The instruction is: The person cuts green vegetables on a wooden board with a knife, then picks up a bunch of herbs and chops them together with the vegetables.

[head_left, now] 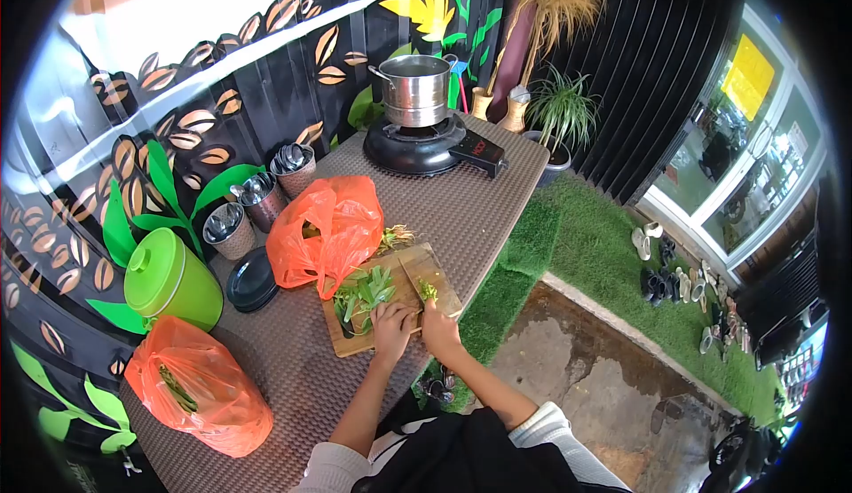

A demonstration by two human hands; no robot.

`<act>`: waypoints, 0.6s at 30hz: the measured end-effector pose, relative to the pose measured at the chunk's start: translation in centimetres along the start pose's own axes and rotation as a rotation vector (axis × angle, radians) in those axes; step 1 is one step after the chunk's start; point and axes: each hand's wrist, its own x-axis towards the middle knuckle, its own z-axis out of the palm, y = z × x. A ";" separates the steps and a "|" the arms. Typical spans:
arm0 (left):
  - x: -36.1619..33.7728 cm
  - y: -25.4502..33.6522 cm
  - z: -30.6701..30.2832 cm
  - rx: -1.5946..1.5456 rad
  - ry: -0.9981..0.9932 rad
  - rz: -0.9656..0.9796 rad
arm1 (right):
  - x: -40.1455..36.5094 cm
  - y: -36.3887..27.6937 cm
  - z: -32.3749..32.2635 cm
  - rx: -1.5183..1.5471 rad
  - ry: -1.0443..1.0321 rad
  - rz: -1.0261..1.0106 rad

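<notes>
A wooden cutting board (353, 345) lies near the table's front edge with long green leafy stalks (374, 285) on its left part. My left hand (391, 326) presses down on the near end of these stalks, fingers bent and close together. Beside it, my right hand (438, 327) is closed around the handle of a knife (408, 276), whose blade points away from me across the board. Small chopped green pieces (428, 291) sit right of the blade. Pale trimmed root ends (396, 236) lie at the board's far edge.
An orange plastic bag (342, 218) stands behind the board, another orange bag (222, 404) at left. Dark plates (253, 282), a green lidded bucket (173, 284) and cutlery cups (228, 230) line the wall side. A metal pot (415, 94) sits on a black portable stove (408, 151).
</notes>
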 end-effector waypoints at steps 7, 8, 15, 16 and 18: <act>0.1 0.4 -0.3 0.002 -0.005 -0.029 | 0.9 1.4 -0.8 0.028 -0.091 -0.078; 0.2 0.4 -0.3 0.003 -0.008 -0.032 | 0.0 0.7 -1.2 0.056 -0.106 -0.001; -0.1 0.4 -0.3 0.054 0.016 0.012 | 0.6 -0.4 -0.7 0.155 -0.049 0.045; -0.1 0.3 -0.2 0.056 0.010 0.003 | 0.8 0.1 -0.5 0.156 -0.046 0.046; 0.0 0.2 -0.3 0.060 0.006 -0.005 | 1.3 1.1 -0.4 0.139 -0.067 -0.033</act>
